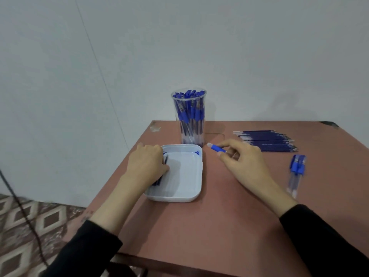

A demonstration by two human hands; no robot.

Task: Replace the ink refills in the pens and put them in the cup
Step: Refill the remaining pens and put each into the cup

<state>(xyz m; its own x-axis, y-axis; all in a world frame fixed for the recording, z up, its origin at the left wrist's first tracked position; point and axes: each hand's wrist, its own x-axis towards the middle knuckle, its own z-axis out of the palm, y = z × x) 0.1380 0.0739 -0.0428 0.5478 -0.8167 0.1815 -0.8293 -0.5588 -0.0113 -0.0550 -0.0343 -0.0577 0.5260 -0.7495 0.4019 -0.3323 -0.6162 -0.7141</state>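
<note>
"Pen (216, 149): right hand (245, 162) pinched it, just right of the cup (204, 100)?"

"Yes. Left hand (147, 162) covered dark refills (166, 158) before the cup, grip unclear. Crammed cup could jam the pen, or topple."

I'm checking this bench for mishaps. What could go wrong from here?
The tall cup, packed with pens, stands close behind the tray. The right hand, holding a pen right beside it, might knock it over. The tray sits near the table's left edge, so the left hand inside it could nudge it off.
</note>
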